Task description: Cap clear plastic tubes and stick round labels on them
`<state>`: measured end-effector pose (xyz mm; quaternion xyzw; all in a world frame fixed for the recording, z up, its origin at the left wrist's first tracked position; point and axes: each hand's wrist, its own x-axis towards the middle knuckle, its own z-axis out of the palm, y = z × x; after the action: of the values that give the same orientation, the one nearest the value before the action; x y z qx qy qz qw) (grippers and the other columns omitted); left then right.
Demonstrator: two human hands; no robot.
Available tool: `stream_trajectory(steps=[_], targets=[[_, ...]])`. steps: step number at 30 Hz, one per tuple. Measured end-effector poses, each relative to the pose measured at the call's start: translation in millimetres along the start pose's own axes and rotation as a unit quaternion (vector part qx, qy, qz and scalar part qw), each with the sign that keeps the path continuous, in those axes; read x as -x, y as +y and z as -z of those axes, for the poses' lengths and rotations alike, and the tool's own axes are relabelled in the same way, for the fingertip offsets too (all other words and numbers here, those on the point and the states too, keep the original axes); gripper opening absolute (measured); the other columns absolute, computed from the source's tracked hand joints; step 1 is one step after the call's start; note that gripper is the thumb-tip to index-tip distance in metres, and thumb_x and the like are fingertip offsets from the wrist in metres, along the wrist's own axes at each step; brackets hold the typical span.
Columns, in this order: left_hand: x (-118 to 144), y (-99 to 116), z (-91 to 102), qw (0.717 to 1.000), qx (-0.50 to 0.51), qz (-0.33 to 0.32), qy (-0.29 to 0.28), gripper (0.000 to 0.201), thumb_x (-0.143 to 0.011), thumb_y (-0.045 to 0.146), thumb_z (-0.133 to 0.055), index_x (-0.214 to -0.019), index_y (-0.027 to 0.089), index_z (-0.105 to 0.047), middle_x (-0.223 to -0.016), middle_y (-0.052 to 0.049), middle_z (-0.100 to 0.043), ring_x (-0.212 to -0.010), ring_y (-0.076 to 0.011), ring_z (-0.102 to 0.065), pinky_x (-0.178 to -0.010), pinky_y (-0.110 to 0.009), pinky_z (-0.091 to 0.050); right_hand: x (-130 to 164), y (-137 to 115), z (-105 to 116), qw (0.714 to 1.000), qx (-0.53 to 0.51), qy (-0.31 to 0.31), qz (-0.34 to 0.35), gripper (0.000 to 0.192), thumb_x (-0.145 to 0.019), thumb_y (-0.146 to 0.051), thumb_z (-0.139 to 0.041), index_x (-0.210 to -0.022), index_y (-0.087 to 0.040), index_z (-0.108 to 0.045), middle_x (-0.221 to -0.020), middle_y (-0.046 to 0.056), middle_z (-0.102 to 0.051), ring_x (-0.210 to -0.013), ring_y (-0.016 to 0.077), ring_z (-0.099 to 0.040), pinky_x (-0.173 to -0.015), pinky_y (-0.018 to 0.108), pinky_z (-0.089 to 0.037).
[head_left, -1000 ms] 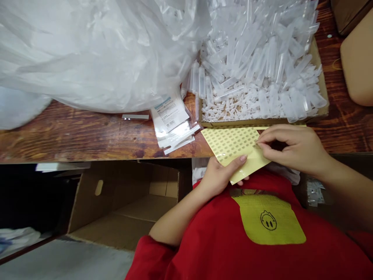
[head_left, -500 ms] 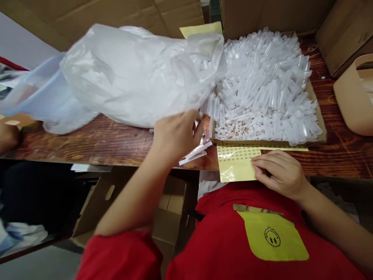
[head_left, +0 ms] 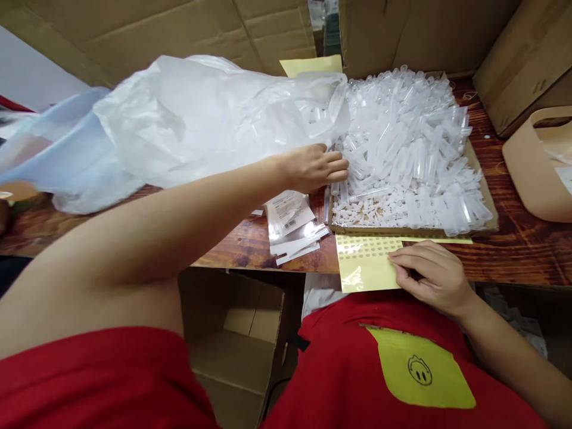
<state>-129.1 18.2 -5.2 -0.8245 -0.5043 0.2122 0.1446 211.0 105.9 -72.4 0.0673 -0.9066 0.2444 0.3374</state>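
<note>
My left hand reaches to the left edge of a shallow cardboard tray heaped with clear plastic tubes and small white plastic pieces. Its fingers are curled together, pointing right over the tubes at that edge; whatever they hold is hidden. Below the tray, at the table's front edge, my right hand pinches the right side of a yellow sticker sheet with rows of small printed marks. Small clear packets, one with a barcode label, lie below my left wrist.
A large translucent plastic bag covers the table's left part. At the right stand a beige bin and a cardboard box. More cardboard lines the back. An open carton sits below the table. Part of another person's hand shows far left.
My left hand has moved right and up from above the packets to the tray's left edge, uncovering the barcode label. My right hand keeps its hold on the sheet. The view has shifted slightly.
</note>
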Motion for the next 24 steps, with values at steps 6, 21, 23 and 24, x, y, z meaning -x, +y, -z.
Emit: stream_trajectory(steps=[6, 21, 23, 24], targets=[[-8, -11, -13.8, 0.999, 0.046, -0.023, 0.005, 0.035, -0.097, 0.009, -0.037, -0.119, 0.018, -0.064, -0.123, -0.017, -0.067, -0.106, -0.0296, -0.061, -0.08, -0.041, -0.047, -1, 0, -1, 1.0, 0.005, -0.005, 0.001, 0.021, -0.085, -0.004, -0.067, -0.1, -0.02, -0.07, -0.091, 0.005, -0.078, -0.08, 0.019, -0.075, -0.073, 0.035, -0.058], [10, -16, -7.5, 0.994, 0.075, 0.083, -0.002, 0.036, -0.1, 0.014, -0.033, -0.116, 0.019, -0.064, -0.115, -0.013, -0.064, -0.086, -0.0212, -0.059, -0.065, -0.033, -0.039, 2, -1, -2, 1.0, 0.0, -0.008, -0.01, 0.025, -0.083, -0.005, -0.066, -0.1, -0.022, -0.073, -0.093, 0.004, -0.079, -0.079, 0.02, -0.075, -0.073, 0.037, -0.059], [15, -13, -5.2, 0.994, 0.057, 0.095, -0.02, 0.04, -0.098, 0.014, -0.031, -0.12, 0.018, -0.064, -0.118, -0.012, -0.064, -0.083, -0.0196, -0.058, -0.062, -0.031, -0.039, 1, -1, -1, 1.0, 0.0, -0.008, -0.007, 0.024, -0.084, -0.005, -0.066, -0.099, -0.022, -0.072, -0.092, 0.004, -0.078, -0.078, 0.02, -0.075, -0.072, 0.037, -0.058], [16, -11, -2.7, 0.993, 0.051, 0.099, -0.027, 0.041, -0.097, 0.014, -0.03, -0.121, 0.017, -0.064, -0.118, -0.012, -0.064, -0.084, -0.0194, -0.059, -0.061, -0.031, -0.038, 1, -1, -1, 1.0, 0.002, -0.009, -0.003, 0.023, -0.084, -0.005, -0.066, -0.099, -0.022, -0.072, -0.092, 0.004, -0.078, -0.078, 0.0199, -0.075, -0.071, 0.036, -0.058]])
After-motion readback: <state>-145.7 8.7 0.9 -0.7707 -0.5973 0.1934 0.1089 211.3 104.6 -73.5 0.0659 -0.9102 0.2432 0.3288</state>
